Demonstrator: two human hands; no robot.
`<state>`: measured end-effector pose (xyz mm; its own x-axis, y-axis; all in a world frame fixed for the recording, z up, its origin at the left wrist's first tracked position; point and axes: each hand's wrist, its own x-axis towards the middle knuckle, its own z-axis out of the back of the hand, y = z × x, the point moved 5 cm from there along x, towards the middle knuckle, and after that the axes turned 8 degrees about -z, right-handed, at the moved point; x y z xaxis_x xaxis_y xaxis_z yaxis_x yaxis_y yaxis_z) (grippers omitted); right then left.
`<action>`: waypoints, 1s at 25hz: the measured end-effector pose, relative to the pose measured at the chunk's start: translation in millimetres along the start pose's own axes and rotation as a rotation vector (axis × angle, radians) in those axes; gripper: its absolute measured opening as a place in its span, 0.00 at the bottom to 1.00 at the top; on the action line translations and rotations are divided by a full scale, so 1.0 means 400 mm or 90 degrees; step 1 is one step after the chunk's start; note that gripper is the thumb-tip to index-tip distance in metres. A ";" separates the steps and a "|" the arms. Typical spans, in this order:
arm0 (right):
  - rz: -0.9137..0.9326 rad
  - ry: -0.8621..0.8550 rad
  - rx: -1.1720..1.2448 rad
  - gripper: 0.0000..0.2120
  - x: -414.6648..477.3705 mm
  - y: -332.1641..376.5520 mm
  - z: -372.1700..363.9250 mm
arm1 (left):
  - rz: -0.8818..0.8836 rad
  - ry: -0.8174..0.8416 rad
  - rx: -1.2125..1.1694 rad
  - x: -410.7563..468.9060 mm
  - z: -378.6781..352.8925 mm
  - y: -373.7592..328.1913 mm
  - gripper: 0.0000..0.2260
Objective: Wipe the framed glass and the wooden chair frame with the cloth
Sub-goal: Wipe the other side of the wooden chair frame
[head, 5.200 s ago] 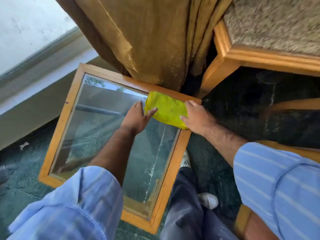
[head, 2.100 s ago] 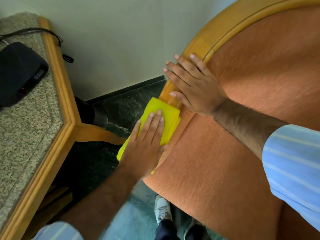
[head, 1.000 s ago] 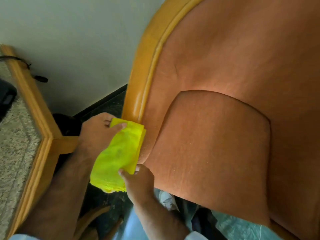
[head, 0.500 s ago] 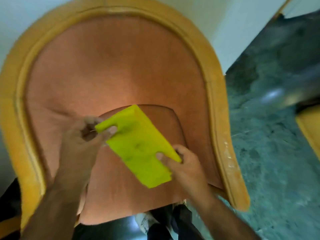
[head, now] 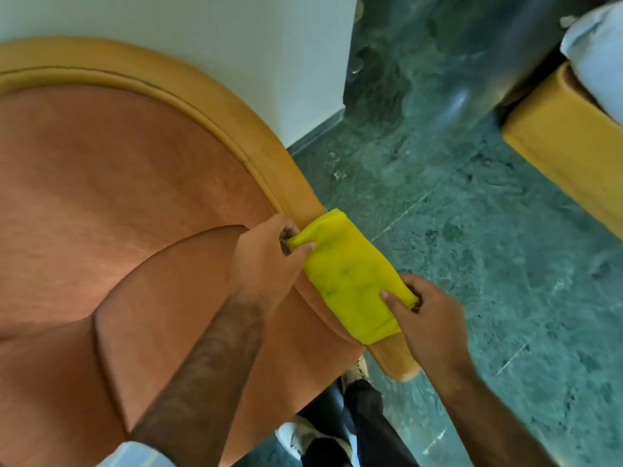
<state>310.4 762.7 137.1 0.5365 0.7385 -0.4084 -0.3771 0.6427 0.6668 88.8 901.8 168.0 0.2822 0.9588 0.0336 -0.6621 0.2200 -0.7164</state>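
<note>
Now draped over the right-hand rail of the chair frame (head: pixel 290 183), no longer held in the air above the orange seat as half a second back. Cloth (head: pixel 350 274) folded and wrapped across the wood near its lower end, bare rail tip showing just below. Left hand (head: pixel 266 261) pinching the inner top corner beside the upholstery; right hand (head: pixel 428 318) pinching the outer lower edge on the floor side. Both shut on the fabric, stretching it taut across the rail. Earlier worked on the left rail, and before that on the framed glass, which is out of view at present. Probably the second side of the frame under way, so well along. Likely next: sliding the cloth up along the curve toward the top.
</note>
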 end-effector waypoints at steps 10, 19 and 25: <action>0.353 0.019 -0.330 0.39 -0.028 0.068 -0.190 | -0.380 0.111 0.509 0.133 0.008 0.003 0.38; 0.320 -0.058 -0.416 0.37 0.055 0.154 -0.300 | -0.406 0.236 0.547 0.170 0.017 0.039 0.41; 0.343 -0.050 -0.391 0.35 0.066 0.152 -0.289 | -0.403 0.247 0.516 0.176 0.021 0.034 0.41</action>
<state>214.5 845.0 94.9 0.2060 0.9761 -0.0693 -0.9322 0.2173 0.2893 93.7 973.6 166.4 0.8366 0.5404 -0.0902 -0.5402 0.8410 0.0286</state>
